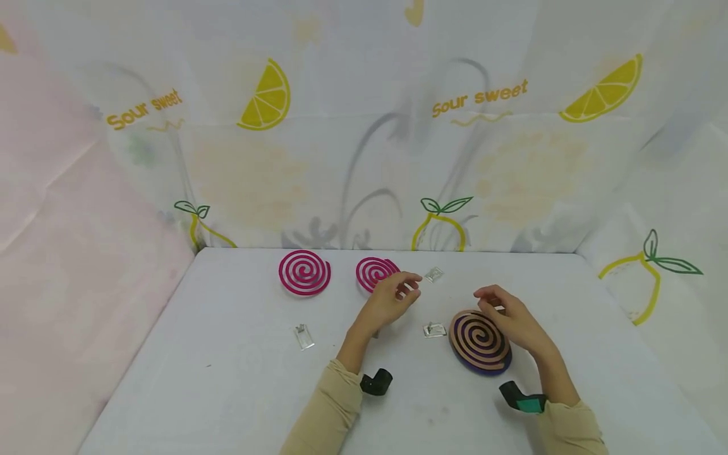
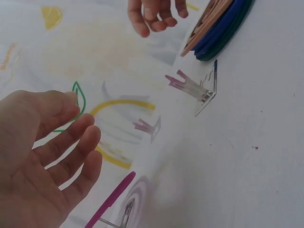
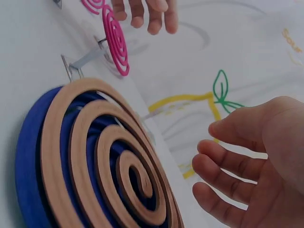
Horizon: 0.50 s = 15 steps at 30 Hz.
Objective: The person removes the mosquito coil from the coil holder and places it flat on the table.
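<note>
Near the far middle of the table, my left hand [image 1: 387, 302] hovers with loosely bent fingers and nothing in them. It is beside a pink mosquito coil [image 1: 361, 273], partly covering it in the head view. The left wrist view shows this coil edge-on [image 2: 111, 199], raised on a metal stand. My right hand [image 1: 516, 321], fingers relaxed, holds nothing above the far right edge of a stack of mosquito coils. A tan coil [image 3: 78, 109] tops that stack, with a blue coil [image 3: 28, 152] beneath and a green one [image 2: 223, 45] lower down.
Farther left, another pink coil [image 1: 282, 273] appears raised from the table. Small metal coil stands lie on the white table [image 1: 227, 392]: one at left [image 1: 304, 337], one beside the stack [image 1: 435, 330], one farther back [image 1: 434, 274]. A printed cloth [image 1: 352, 158] hangs behind.
</note>
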Available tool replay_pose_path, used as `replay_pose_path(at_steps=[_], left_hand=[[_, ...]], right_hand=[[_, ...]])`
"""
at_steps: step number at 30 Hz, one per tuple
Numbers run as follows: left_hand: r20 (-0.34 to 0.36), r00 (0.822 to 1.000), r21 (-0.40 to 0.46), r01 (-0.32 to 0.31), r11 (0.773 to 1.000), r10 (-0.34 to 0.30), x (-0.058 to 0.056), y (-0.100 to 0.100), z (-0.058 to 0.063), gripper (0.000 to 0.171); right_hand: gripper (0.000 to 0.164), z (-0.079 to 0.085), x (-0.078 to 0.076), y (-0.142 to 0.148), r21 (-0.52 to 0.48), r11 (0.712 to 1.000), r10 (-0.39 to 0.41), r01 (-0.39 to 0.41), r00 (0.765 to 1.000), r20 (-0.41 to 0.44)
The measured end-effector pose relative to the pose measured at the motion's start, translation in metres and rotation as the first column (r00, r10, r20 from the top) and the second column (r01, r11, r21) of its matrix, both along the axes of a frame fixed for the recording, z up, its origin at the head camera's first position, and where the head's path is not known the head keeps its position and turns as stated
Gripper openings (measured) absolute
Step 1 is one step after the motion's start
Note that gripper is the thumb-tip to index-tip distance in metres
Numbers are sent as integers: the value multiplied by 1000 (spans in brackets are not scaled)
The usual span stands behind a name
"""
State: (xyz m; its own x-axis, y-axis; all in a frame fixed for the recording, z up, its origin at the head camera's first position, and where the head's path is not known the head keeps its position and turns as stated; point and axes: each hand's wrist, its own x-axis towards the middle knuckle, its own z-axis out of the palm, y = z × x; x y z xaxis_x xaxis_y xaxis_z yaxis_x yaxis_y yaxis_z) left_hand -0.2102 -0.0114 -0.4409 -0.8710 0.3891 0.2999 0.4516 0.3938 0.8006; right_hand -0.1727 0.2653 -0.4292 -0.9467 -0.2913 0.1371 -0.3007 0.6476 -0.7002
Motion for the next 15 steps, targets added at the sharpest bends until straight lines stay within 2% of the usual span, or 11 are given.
replay_pose_path(at_steps=[9,15], left_hand=[[4,993,31,-120,992,120,-5,-19,2,26],[-8,989,56,-147,987,148,-10,-31,0,27]], right_hand=[[29,4,-7,-19,-53,998,30,-29,1000,7],[29,2,-11,-28,-60,998,31,-30,1000,5]])
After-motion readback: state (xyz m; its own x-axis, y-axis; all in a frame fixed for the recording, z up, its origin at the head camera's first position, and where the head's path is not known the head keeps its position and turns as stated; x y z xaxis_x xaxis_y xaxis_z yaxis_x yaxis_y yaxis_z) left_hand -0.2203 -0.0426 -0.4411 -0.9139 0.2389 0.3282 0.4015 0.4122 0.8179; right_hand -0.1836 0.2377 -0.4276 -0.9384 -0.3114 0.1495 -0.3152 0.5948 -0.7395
